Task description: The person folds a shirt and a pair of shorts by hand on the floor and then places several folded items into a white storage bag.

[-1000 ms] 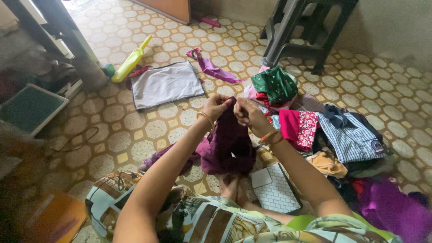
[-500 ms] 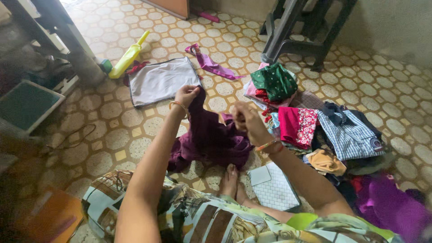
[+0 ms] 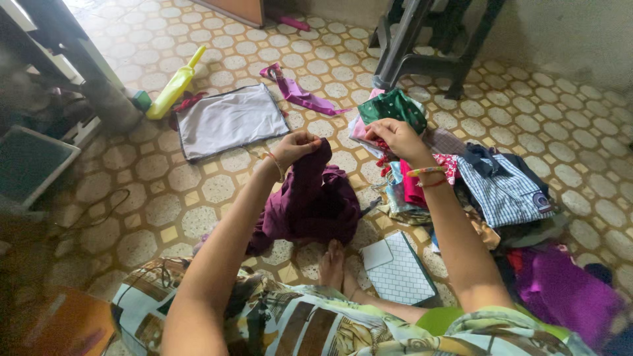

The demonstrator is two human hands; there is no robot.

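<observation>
Pinching the top edge of a maroon cloth at frame centre, the left hand lifts it; the right hand, fingers curled, touches the clothes pile just right. Bare tiled floor lies left, below a grey cloth.

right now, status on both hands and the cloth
Left hand grip shut on maroon cloth, lifted off the floor. Right hand over the clothes pile; grip unclear.

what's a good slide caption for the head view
Seated on a tiled floor, the left hand holds up a maroon cloth while the right hand reaches a pile of clothes.
</observation>
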